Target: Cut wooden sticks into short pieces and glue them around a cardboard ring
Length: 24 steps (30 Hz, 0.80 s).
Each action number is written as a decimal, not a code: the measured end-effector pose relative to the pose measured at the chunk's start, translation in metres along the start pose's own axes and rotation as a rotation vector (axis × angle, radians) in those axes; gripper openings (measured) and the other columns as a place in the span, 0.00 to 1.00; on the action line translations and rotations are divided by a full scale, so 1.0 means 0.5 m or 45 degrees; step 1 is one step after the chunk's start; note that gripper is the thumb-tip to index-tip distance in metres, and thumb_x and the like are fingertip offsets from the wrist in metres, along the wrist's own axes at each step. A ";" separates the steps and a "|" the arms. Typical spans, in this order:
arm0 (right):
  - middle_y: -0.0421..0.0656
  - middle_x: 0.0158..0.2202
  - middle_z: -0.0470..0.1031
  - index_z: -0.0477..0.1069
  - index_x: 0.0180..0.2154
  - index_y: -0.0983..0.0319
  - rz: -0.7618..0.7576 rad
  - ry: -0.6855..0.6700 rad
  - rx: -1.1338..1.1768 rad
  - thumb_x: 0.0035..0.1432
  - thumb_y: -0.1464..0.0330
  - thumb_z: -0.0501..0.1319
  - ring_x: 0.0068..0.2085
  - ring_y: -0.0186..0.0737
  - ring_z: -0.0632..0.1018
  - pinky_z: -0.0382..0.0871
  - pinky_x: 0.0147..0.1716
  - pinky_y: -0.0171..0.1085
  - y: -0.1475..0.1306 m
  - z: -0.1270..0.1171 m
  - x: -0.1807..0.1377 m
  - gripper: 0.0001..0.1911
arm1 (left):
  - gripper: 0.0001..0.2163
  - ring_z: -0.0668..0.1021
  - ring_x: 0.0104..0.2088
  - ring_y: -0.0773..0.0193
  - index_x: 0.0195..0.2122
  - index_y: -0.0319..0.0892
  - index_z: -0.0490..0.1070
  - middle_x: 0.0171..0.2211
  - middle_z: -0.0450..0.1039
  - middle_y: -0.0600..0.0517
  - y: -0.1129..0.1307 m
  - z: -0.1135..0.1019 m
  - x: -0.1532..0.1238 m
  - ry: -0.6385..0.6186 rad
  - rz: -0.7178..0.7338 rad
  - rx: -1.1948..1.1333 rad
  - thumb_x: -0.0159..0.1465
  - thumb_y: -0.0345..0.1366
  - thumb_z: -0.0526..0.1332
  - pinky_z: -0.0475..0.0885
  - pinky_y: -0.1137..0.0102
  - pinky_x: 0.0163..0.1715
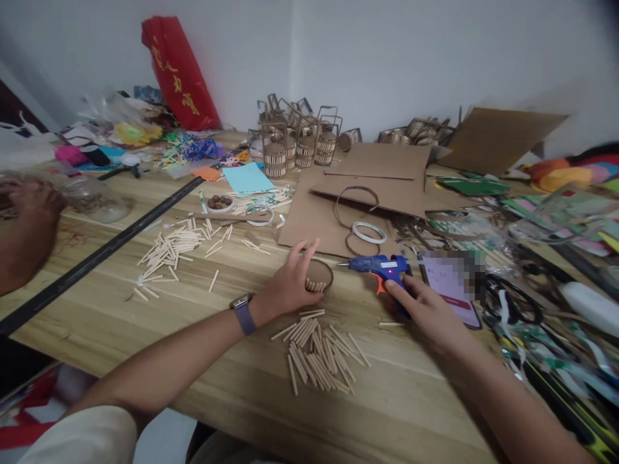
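Note:
My left hand [289,281], a watch on its wrist, rests on the wooden table [145,322] with fingers spread over a small round cardboard ring [323,274] that has short sticks set along its edge. My right hand [425,308] grips the handle of a blue glue gun [378,264] whose nozzle points left toward the ring. A heap of short wooden sticks [319,354] lies just in front of me between both hands.
Another person's hand [24,225] is at the far left by a glass jar [94,196]. A long black ruler [106,248], more loose sticks [169,248], cardboard sheets [377,177], finished stick lanterns [300,142], a phone [452,287], scissors [512,303] and craft clutter surround the work spot.

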State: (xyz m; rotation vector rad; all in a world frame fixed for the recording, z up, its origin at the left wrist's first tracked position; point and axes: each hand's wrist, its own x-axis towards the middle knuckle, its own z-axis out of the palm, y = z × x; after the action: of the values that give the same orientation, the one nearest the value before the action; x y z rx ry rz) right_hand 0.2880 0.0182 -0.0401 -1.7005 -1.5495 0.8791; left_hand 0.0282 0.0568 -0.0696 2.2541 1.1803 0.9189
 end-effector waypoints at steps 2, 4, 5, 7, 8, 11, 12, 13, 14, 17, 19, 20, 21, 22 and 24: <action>0.39 0.24 0.71 0.68 0.29 0.60 0.124 -0.069 0.073 0.50 0.46 0.58 0.25 0.37 0.72 0.66 0.26 0.35 -0.003 -0.003 -0.001 0.23 | 0.49 0.57 0.63 0.49 0.67 0.45 0.38 0.63 0.45 0.40 -0.001 0.000 0.000 -0.003 -0.005 -0.001 0.49 0.32 0.67 0.59 0.56 0.61; 0.38 0.22 0.70 0.67 0.27 0.60 0.210 -0.130 0.071 0.49 0.46 0.59 0.24 0.36 0.72 0.67 0.25 0.35 -0.004 -0.010 -0.001 0.23 | 0.48 0.57 0.63 0.49 0.67 0.45 0.38 0.63 0.45 0.40 -0.001 -0.001 0.000 -0.002 0.000 0.001 0.49 0.31 0.67 0.59 0.56 0.61; 0.38 0.21 0.69 0.66 0.26 0.59 0.233 -0.143 0.054 0.49 0.47 0.59 0.24 0.37 0.72 0.68 0.25 0.36 -0.004 -0.013 0.000 0.22 | 0.48 0.57 0.63 0.49 0.67 0.45 0.38 0.63 0.45 0.40 -0.002 0.000 0.000 0.001 0.008 0.002 0.49 0.31 0.67 0.58 0.56 0.61; 0.37 0.20 0.68 0.65 0.25 0.58 0.249 -0.109 0.034 0.50 0.48 0.59 0.23 0.38 0.72 0.70 0.24 0.37 -0.001 -0.020 0.001 0.20 | 0.48 0.57 0.64 0.50 0.67 0.45 0.38 0.63 0.45 0.40 -0.002 0.000 0.000 0.007 0.019 0.001 0.50 0.31 0.67 0.58 0.56 0.61; 0.37 0.19 0.68 0.64 0.24 0.57 0.257 -0.074 0.029 0.50 0.49 0.60 0.23 0.38 0.72 0.70 0.23 0.37 0.001 -0.023 0.002 0.19 | 0.48 0.56 0.64 0.50 0.67 0.45 0.38 0.63 0.45 0.40 -0.002 0.000 0.000 0.007 0.021 -0.002 0.50 0.32 0.67 0.58 0.56 0.61; 0.37 0.18 0.67 0.63 0.24 0.56 0.326 -0.042 0.077 0.50 0.51 0.62 0.22 0.39 0.72 0.71 0.21 0.38 0.002 -0.022 -0.001 0.18 | 0.48 0.56 0.63 0.50 0.67 0.44 0.38 0.64 0.45 0.41 -0.002 -0.001 0.000 0.005 0.019 -0.008 0.50 0.32 0.67 0.58 0.57 0.61; 0.36 0.18 0.68 0.63 0.25 0.56 0.361 -0.090 0.137 0.50 0.51 0.62 0.23 0.39 0.73 0.72 0.22 0.38 0.000 -0.019 -0.004 0.17 | 0.48 0.57 0.63 0.50 0.67 0.44 0.39 0.63 0.45 0.40 -0.001 -0.001 0.001 0.007 0.017 -0.008 0.50 0.32 0.67 0.58 0.57 0.61; 0.36 0.19 0.68 0.64 0.26 0.57 0.384 -0.155 0.212 0.50 0.51 0.63 0.23 0.39 0.73 0.73 0.23 0.39 -0.003 -0.015 -0.007 0.17 | 0.48 0.57 0.63 0.50 0.67 0.44 0.39 0.63 0.45 0.40 -0.001 -0.001 0.001 0.008 0.014 -0.008 0.50 0.32 0.67 0.58 0.57 0.61; 0.36 0.19 0.69 0.65 0.28 0.57 0.388 -0.218 0.295 0.50 0.51 0.63 0.23 0.38 0.73 0.74 0.25 0.39 -0.007 -0.011 -0.011 0.18 | 0.47 0.58 0.63 0.49 0.67 0.44 0.39 0.63 0.45 0.40 -0.001 -0.002 0.001 0.007 0.011 -0.009 0.50 0.31 0.66 0.58 0.56 0.61; 0.37 0.24 0.73 0.66 0.31 0.59 0.279 -0.277 0.461 0.48 0.50 0.65 0.25 0.36 0.75 0.72 0.28 0.37 -0.015 0.004 -0.017 0.20 | 0.47 0.57 0.63 0.49 0.67 0.44 0.39 0.63 0.45 0.41 0.000 -0.003 0.001 0.002 0.006 -0.015 0.49 0.31 0.67 0.57 0.56 0.61; 0.39 0.24 0.74 0.66 0.33 0.60 0.202 -0.233 0.493 0.48 0.50 0.65 0.25 0.36 0.74 0.69 0.27 0.35 -0.014 0.011 -0.015 0.22 | 0.48 0.57 0.64 0.49 0.67 0.45 0.39 0.64 0.45 0.41 0.000 -0.002 0.001 -0.004 0.002 -0.022 0.49 0.32 0.67 0.56 0.55 0.62; 0.38 0.23 0.73 0.66 0.33 0.61 0.184 -0.205 0.491 0.47 0.51 0.66 0.24 0.35 0.73 0.67 0.25 0.34 -0.013 0.014 -0.013 0.22 | 0.48 0.56 0.64 0.49 0.67 0.45 0.39 0.64 0.45 0.41 -0.001 -0.002 0.001 -0.004 0.001 -0.026 0.49 0.32 0.67 0.56 0.56 0.62; 0.37 0.21 0.71 0.66 0.32 0.61 0.174 -0.193 0.482 0.46 0.52 0.67 0.23 0.34 0.72 0.65 0.24 0.33 -0.012 0.016 -0.011 0.21 | 0.48 0.56 0.64 0.49 0.67 0.45 0.39 0.64 0.45 0.41 -0.001 -0.002 0.002 -0.004 0.001 -0.030 0.49 0.32 0.67 0.56 0.56 0.62; 0.36 0.19 0.69 0.67 0.32 0.62 0.161 -0.191 0.477 0.45 0.54 0.68 0.22 0.33 0.69 0.63 0.22 0.32 -0.011 0.017 -0.009 0.21 | 0.49 0.56 0.64 0.50 0.67 0.45 0.38 0.64 0.44 0.41 -0.002 -0.001 0.002 -0.003 0.004 -0.032 0.49 0.32 0.67 0.56 0.56 0.62; 0.35 0.19 0.67 0.69 0.31 0.63 0.117 -0.212 0.478 0.43 0.57 0.69 0.20 0.30 0.65 0.58 0.21 0.32 -0.011 0.019 -0.008 0.19 | 0.49 0.56 0.64 0.50 0.67 0.45 0.38 0.64 0.44 0.41 -0.004 0.001 0.004 -0.003 0.014 -0.027 0.49 0.32 0.68 0.56 0.56 0.62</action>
State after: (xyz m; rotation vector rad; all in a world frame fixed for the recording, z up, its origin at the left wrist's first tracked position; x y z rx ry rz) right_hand 0.2768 0.0151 -0.0409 -1.4634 -1.3143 1.2973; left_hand 0.0282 0.0597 -0.0707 2.2465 1.1524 0.9288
